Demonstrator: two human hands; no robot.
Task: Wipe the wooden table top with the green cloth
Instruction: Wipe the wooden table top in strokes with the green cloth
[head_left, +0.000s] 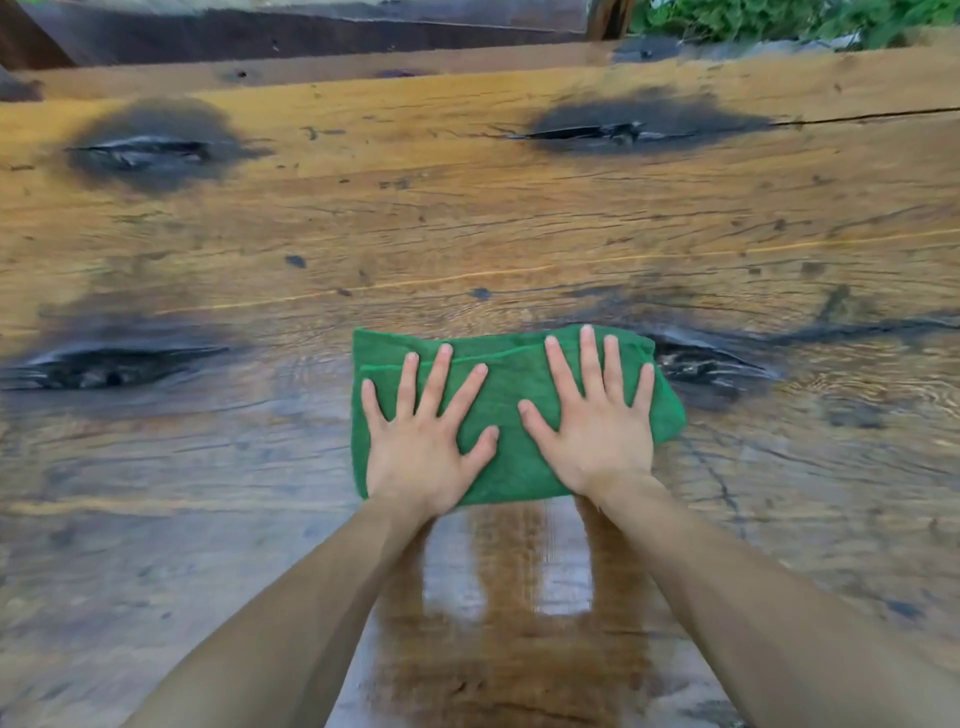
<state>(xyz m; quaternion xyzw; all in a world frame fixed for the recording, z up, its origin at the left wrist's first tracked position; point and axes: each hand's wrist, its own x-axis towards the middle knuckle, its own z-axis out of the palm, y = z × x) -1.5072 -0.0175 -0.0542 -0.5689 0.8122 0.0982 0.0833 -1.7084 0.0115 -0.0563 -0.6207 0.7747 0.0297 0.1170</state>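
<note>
On the near middle of the wooden table (519, 218), a folded green cloth (511, 410) is seen lying flat, with both hands laid upon it. At far left, two dark knots are marked in the planks: an upper left knot (143, 148) and a lower left knot (104, 366), the latter level with the cloth and well apart from it. The left hand (423, 441) is pressed palm-down on the left half of the cloth, its fingers straight and spread wide, nothing being gripped. Between the two forearms, nearer than the cloth, a glossy patch (506, 587) of the surface is shown, in which pale vertical reflections are visible. The right hand (597, 431) is likewise pressed flat on the right half of the cloth, fingers extended and fanned, fingertips reaching almost to the cloth's far edge. Just beyond the cloth's right edge, a lower right knot (701, 364) is partly bordered by the fabric. An upper right knot (618, 130) is seen farther back, with a long crack (857, 117) running from it toward the right edge. At top right, green foliage (779, 21) is visible past the table.
</note>
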